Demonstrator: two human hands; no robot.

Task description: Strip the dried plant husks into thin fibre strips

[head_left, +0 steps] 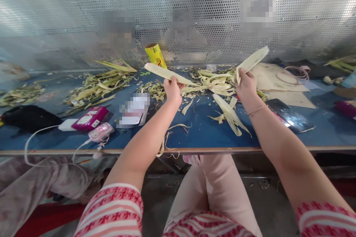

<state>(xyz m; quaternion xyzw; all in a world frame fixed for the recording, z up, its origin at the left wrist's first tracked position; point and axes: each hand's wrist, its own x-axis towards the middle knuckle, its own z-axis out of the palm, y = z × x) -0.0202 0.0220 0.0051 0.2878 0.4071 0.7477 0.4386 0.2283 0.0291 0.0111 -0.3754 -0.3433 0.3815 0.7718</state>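
My left hand [172,89] is closed in a pinch on a long pale corn husk [158,69] that juts up to the left. A second upright corn husk [255,58] is gripped between the fingers of my right hand [246,84]. Between the two hands, husk strips [213,85] meet in a star-like bunch at the table's middle. Whether the held husks join that bunch, I cannot tell. One broad loose husk [229,114] hangs forward from it across the blue tabletop [194,133].
Husk scraps [102,81] are heaped at the left. Behind them a yellow tube [155,55] leans by the perforated metal panel [205,0]. A phone [292,114] and cardboard sheets [289,98] lie right; a magenta box [90,118] and white cable [41,131] lie left.
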